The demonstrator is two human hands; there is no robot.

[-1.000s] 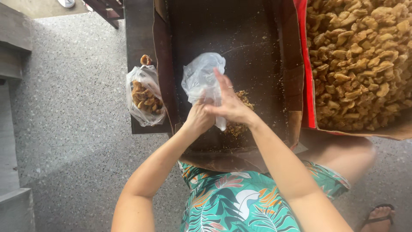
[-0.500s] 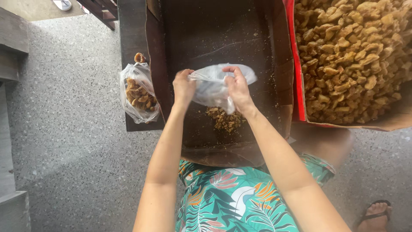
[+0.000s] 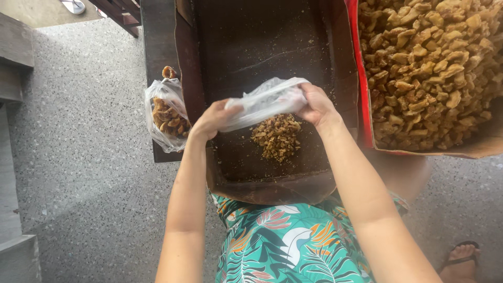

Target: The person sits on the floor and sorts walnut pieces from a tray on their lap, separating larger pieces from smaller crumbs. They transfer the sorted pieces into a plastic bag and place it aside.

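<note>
Both hands grip one clear plastic bag, stretched between them. Left hand is closed on the bag's left end, fingers curled over the film. Right hand is closed on the right end, pinching the bunched plastic. The bag's long axis runs left-right, hand to hand, tilted a bit: the right end sits farther from the body than the left end. It hangs above the floor of the dark brown cardboard tray, not touching it as far as I can tell.

Directly under the bag, between the two hands and slightly toward the body, lies a small pile of brown nut pieces on the tray floor. The pile is closer to the right hand than the left.

Left of the left hand, just outside the tray wall, a filled clear bag of nuts rests on a dark bench. Right of the right hand, near its wrist, a red-edged box holds a big heap of nuts.
</note>
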